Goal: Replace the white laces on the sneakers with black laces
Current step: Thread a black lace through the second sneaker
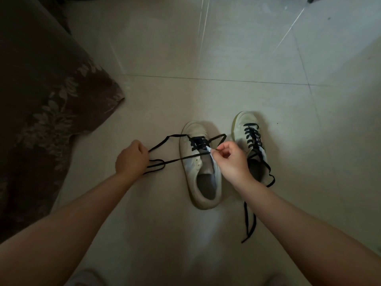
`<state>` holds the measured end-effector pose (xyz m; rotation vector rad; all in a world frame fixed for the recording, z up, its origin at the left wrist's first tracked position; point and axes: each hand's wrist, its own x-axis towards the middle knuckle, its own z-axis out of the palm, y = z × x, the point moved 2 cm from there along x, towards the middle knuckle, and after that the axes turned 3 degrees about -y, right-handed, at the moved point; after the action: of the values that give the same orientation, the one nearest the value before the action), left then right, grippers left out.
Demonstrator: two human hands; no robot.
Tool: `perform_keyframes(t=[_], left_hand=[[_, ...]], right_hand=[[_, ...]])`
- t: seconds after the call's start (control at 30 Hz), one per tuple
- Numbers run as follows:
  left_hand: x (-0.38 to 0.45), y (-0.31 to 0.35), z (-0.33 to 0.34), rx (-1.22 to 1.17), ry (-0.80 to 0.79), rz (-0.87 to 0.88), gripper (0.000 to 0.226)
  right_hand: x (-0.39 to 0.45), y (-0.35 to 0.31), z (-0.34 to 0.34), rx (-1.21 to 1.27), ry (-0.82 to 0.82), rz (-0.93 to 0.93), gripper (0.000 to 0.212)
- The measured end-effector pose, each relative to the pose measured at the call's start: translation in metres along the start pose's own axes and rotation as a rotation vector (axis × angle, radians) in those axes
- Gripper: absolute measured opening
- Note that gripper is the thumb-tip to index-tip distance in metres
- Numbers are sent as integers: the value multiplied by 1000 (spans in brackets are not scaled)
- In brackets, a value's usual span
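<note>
The left hand [132,157] grips one run of the black lace [175,158]; the right hand [228,159] pinches the other end at the left sneaker [201,166], laced only at its toe eyelets, on the floor [226,58]. Uneven pulling may leave unequal ends. The right sneaker [250,145] stands just beside, its loose ends trailing; patterned fabric [47,104] lies left.

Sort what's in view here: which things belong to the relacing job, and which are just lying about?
Part of the job:
- left sneaker, laced only near the toe
- black lace being threaded, held in the left hand and right hand
- right sneaker, laced with its own black lace, ends loose on the floor

Just lying about:
- dark flowered cloth
- tiled floor
</note>
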<state>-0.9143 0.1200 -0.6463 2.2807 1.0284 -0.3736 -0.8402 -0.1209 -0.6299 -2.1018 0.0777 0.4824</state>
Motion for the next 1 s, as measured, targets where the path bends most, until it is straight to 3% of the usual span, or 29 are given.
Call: perform_keyframes(t=[0.1,0.23,0.37,0.5,0.6,0.67,0.8,0.9,1.0], left_hand=[[-18,9,15,474,-62,320,30],[-44,50,28,339,-16,688,52],[-48,77,43,315,-104,577,37],[-36,74,40,196,-111,513,41],[-44,74,34,303,35,838,36],[-48,74,36,320,67,954,39],[-49,83,37,294,45,921,27],[-46,90,40,198,5,740,20],[-33,76,27,183,142,604,20]], right_hand=[[0,-3,1,-23,-42,1,17],[-1,-2,1,-44,-53,0,17],[-2,-3,1,-63,-44,-32,14],[-3,-5,0,-71,-51,-48,13],[-2,-4,2,-77,-54,-47,13],[-2,-4,3,-74,-53,-51,12],[-5,-3,2,-64,-51,-75,10],[-6,-3,3,-92,-34,-121,10],[-8,-1,-1,-85,11,-134,14]])
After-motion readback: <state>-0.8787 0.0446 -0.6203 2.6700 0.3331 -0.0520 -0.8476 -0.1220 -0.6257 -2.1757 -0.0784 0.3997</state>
